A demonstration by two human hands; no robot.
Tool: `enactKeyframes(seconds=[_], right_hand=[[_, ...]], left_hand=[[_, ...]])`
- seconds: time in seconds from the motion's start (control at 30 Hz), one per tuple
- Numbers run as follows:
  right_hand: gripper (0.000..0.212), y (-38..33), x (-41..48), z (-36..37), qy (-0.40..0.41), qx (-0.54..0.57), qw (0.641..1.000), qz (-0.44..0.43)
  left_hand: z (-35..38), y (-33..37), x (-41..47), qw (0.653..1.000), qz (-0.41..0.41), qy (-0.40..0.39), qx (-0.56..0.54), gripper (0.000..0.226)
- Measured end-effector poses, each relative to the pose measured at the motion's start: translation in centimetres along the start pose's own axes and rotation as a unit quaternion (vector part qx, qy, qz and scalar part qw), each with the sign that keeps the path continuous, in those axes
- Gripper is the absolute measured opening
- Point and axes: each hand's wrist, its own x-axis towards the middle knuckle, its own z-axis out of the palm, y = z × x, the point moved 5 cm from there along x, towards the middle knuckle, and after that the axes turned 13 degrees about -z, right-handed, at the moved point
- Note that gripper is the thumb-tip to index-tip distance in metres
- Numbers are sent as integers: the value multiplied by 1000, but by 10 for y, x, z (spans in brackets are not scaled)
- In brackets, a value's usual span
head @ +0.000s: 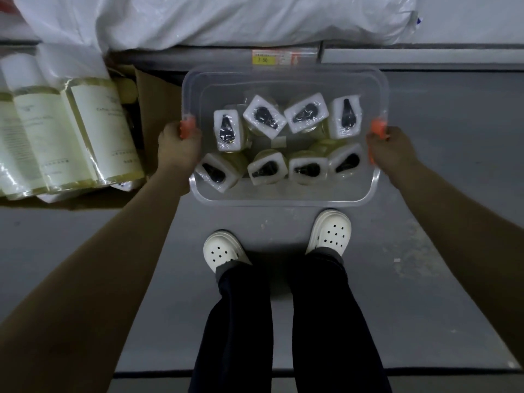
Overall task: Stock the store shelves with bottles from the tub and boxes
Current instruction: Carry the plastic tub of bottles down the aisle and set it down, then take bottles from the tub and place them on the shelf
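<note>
here, tub (283,198) of bottles (304,113) between left hand (177,143), right hand (390,151)

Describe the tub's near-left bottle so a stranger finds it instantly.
Find the clear tub ahead of the white shoes. Its eight wrapped bottles form two rows; take the nearer one. The leftmost bottle alone sits turned diagonally in that row.

Grey scuffed floor (442,143), dark strip (147,374) at btm. Shelf (425,56) edge w/ yellow price tag (265,60), white plastic bag (226,18) on top. Dim light.
</note>
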Motion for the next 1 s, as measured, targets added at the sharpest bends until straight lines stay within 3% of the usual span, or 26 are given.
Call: enactKeyframes(seconds=[0.1,0.17,0.23,0.37,0.5,0.7,0.9,1.0], right_hand=[[54,-16,-41,6,41,-77,991,-106],[53,-30,-69,17,55,-97,972,-208],[52,-42,-88,35,25,-128,950,-283],[57,-62,-108,75,-65,-183,918,-347],[65,-76,-109,102,-129,-252,887,-364],[69,-90,-95,122,-165,-301,869,-357],[66,-99,-75,138,-155,-395,833,-354],[56,-100,-73,140,-150,-375,845,-350]], left_hand=[[4,7,-33,977,171,61,116,50],[9,2,-47,958,236,53,151,53],[16,-5,-55,944,270,24,191,55],[29,-24,-64,907,292,16,303,64],[35,-43,-57,869,269,27,415,72],[38,-51,-44,751,362,120,539,73],[39,-44,-28,711,402,143,559,64],[38,-34,-31,721,417,118,541,55]])
